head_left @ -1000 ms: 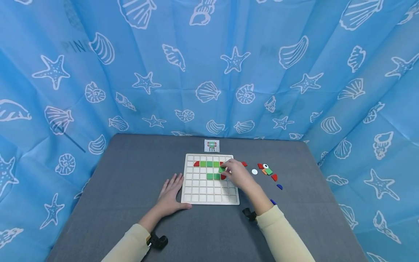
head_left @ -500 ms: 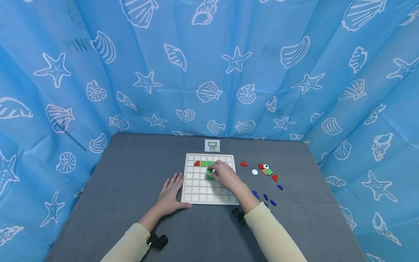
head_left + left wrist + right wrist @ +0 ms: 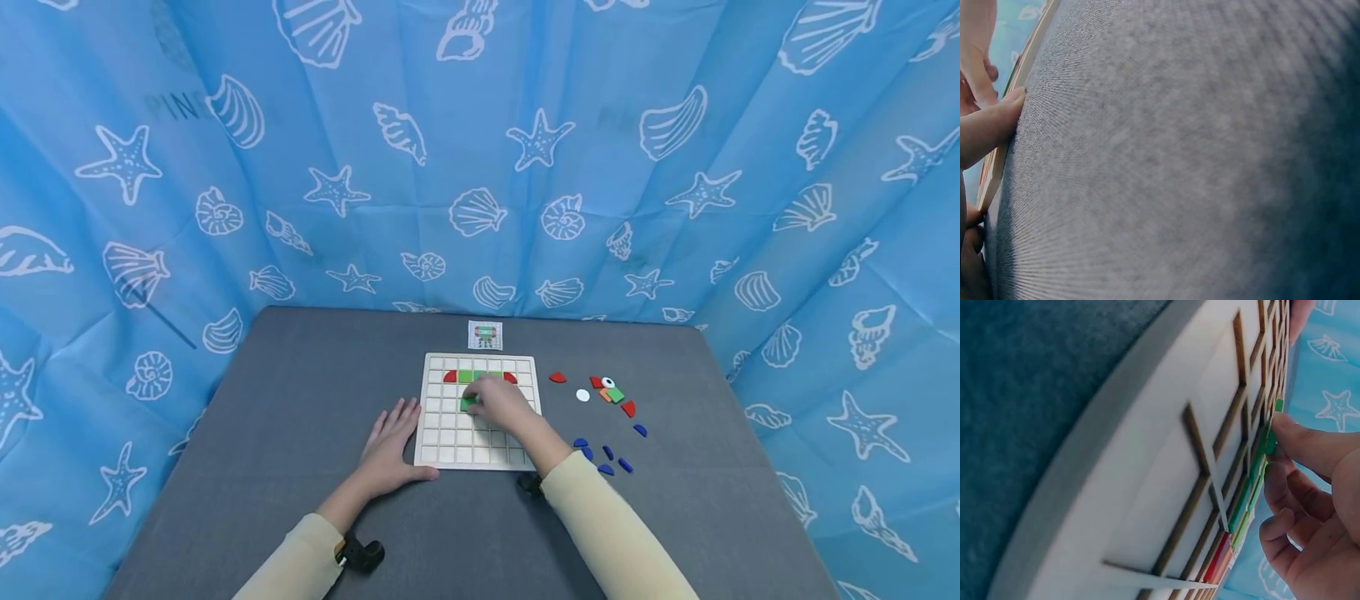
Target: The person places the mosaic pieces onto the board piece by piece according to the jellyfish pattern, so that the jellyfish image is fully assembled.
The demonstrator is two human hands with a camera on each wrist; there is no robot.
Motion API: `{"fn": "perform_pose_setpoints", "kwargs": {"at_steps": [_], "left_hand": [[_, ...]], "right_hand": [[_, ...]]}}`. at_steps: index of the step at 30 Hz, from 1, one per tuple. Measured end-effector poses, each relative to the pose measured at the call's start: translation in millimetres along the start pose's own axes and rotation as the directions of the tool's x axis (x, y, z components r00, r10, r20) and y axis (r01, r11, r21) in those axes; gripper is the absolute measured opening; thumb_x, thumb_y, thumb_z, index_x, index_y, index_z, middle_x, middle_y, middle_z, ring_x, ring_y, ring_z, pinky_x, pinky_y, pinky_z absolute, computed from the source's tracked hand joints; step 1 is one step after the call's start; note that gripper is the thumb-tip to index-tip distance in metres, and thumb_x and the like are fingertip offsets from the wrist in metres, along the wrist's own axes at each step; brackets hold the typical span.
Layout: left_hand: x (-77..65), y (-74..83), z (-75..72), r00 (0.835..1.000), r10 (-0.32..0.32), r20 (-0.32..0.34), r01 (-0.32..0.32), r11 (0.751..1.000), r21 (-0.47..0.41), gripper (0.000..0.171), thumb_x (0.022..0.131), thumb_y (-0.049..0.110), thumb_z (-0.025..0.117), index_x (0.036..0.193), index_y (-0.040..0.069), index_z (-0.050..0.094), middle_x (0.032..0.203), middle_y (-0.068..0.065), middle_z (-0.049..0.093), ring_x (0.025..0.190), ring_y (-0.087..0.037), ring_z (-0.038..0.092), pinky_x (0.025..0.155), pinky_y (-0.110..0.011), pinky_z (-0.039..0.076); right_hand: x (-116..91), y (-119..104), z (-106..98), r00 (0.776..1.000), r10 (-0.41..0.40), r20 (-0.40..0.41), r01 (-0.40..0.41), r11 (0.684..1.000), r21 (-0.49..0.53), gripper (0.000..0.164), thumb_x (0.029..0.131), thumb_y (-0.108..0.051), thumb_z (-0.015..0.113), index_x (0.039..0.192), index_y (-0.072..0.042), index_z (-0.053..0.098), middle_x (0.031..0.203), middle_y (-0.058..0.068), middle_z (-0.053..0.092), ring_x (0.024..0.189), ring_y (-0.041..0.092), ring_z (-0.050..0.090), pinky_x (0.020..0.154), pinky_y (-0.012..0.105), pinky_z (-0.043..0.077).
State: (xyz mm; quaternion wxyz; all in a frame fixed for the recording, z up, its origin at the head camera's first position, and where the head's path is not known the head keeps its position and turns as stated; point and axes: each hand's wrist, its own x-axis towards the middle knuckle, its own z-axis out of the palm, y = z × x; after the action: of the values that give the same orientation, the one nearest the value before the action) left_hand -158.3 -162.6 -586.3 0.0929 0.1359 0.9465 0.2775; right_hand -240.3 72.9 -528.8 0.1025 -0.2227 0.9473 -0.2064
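From the head, the right grip (image 3: 498, 402) is closed narrowly about a green tile (image 3: 467, 404), low over the grid board (image 3: 442, 442). The step in hand seems to be seating this 1 tile in a cell; the next move would call for a small press or nudge to level it, then release. The left grip (image 3: 390, 454) is spread wide, fingers along the board's left edge and thumb at its near corner, apparently steadying it.

Just beyond the right grip lies a row with 2 red end pieces (image 3: 450, 377) and at least 3 green squares (image 3: 465, 377) between them; any squares under the hand cannot be counted. Farther beyond, on the surface (image 3: 337, 358), is 1 picture card (image 3: 485, 335). To the right of the right grip, off the board, lie 3 red pieces (image 3: 628, 408), 1 plain white disc (image 3: 582, 396), 1 black-dotted disc (image 3: 608, 382), 1 loose green piece (image 3: 616, 395) and 1 orange piece (image 3: 605, 394) touching it; nearer and also to the right are 6 blue pieces (image 3: 626, 465).

From the left wrist, 1 thumb (image 3: 994, 125) touches the board's edge; the tile is not discernible.

From the right wrist, the tile sits at the thumb's tip, with more green below the grip, too foreshortened to count.
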Motion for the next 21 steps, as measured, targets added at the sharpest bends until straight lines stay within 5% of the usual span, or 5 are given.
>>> {"fn": "perform_pose_setpoints", "kwargs": {"at_steps": [13, 21], "left_hand": [[0.4, 0.6, 0.8, 1.0, 0.007, -0.01, -0.007, 1.0, -0.006, 0.125, 0.071, 0.074, 0.075, 0.162, 0.009, 0.02, 0.169, -0.01, 0.015, 0.158, -0.031, 0.004, 0.125, -0.057, 0.004], [0.9, 0.9, 1.6, 1.0, -0.003, -0.012, 0.003, 1.0, 0.007, 0.126, 0.07, 0.075, 0.075, 0.162, 0.009, 0.019, 0.169, -0.01, 0.016, 0.158, -0.031, 0.005, 0.125, -0.056, 0.003]], "right_hand": [[6, -11, -1, 0.998, -0.035, 0.059, 0.037, 0.999, -0.034, 0.028, 0.09, -0.019, 0.079, 0.117, -0.015, 0.076, 0.115, 0.001, 0.069, 0.105, 0.017, 0.064, 0.092, 0.037, 0.054], [-6, -5, -18, 0.998, -0.058, -0.018, 0.058, 0.998, -0.002, 0.029, 0.091, -0.018, 0.077, 0.12, -0.012, 0.074, 0.113, 0.004, 0.07, 0.098, 0.019, 0.067, 0.083, 0.038, 0.056]]}}
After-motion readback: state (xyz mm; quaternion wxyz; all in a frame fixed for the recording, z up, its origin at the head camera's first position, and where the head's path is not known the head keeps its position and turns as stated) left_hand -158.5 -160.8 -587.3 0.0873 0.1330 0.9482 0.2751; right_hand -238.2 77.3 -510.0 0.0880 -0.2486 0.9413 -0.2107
